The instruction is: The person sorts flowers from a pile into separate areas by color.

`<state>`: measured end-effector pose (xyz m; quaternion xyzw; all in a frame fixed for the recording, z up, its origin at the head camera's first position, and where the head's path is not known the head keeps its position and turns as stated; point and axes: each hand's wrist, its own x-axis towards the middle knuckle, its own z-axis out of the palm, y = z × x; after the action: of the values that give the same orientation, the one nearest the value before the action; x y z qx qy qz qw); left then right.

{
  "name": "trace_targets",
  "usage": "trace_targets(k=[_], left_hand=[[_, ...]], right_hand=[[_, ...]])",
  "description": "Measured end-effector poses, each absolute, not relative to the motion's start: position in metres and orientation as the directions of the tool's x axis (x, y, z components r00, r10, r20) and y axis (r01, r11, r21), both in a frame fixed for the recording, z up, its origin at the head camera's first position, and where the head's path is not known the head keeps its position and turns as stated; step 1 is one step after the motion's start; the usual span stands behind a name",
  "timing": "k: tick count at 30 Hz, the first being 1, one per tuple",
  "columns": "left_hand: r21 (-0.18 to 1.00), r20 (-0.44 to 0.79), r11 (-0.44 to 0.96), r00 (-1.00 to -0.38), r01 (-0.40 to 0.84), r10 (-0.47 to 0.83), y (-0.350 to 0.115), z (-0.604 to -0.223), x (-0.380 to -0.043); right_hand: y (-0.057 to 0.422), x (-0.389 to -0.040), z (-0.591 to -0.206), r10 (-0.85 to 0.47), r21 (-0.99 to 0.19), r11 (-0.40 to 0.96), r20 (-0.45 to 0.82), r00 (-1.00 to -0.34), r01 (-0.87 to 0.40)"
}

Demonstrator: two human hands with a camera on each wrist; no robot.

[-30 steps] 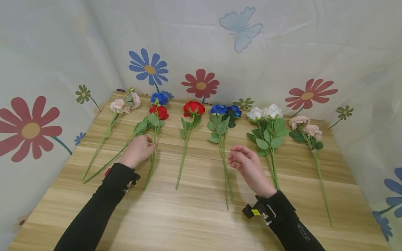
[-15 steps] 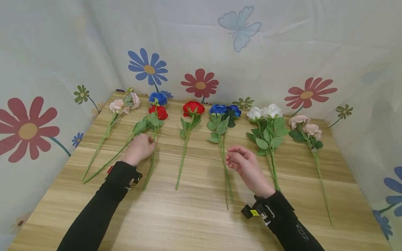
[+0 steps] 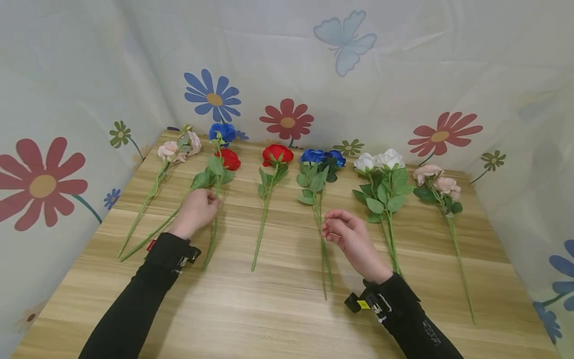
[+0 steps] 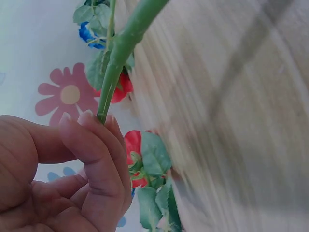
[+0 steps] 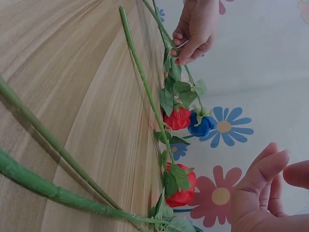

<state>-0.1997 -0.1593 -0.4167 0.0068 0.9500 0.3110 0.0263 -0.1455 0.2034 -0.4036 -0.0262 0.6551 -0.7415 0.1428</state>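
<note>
Blue rose [image 3: 223, 132], stem [image 3: 212, 244] pinched in left hand [image 3: 197, 211], long axis front to back, bloom [image 3: 227, 133] toward backdrop [image 3: 278, 60], right hand [image 3: 356, 242] relaxed

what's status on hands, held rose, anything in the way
Left hand pinching blue rose by its stem. Right hand holding nothing. Red rose close by, may snag.

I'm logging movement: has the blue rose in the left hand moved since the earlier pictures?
Yes: the blue rose has shifted up and slightly left in the head view, nearer the printed blue flower behind it.
</note>
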Motion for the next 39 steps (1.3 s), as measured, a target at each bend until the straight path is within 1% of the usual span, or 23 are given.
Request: trace_targets(k=[8, 15, 22, 27, 32, 39], left_hand=[[0.613, 0.026, 0.789, -0.999, 0.041, 0.032, -0.158, -0.407, -0.194], [0.665, -0.001, 0.745, -0.997, 0.054, 0.074, -0.151, -0.393, -0.190], [0.699, -0.001, 0.709, -0.992, 0.088, 0.124, -0.140, -0.376, -0.185], [0.760, 0.018, 0.640, -0.988, 0.114, 0.156, -0.129, -0.369, -0.183], [0.820, 0.024, 0.557, -0.981, 0.130, 0.195, -0.114, -0.365, -0.181], [0.884, 0.007, 0.448, -0.962, 0.134, 0.274, -0.090, -0.367, -0.181]], right_hand=[[0.202, -0.146, -0.404, -0.251, -0.978, -0.097, -0.153, -0.956, 0.182], [0.202, -0.146, -0.404, -0.259, -0.979, -0.091, -0.153, -0.954, 0.182], [0.202, -0.144, -0.402, -0.267, -0.980, -0.076, -0.156, -0.951, 0.182], [0.199, -0.142, -0.402, -0.271, -0.983, -0.064, -0.150, -0.951, 0.173], [0.196, -0.140, -0.403, -0.304, -0.985, -0.039, -0.147, -0.941, 0.167], [0.192, -0.138, -0.405, -0.360, -0.989, 0.074, -0.144, -0.922, 0.126]])
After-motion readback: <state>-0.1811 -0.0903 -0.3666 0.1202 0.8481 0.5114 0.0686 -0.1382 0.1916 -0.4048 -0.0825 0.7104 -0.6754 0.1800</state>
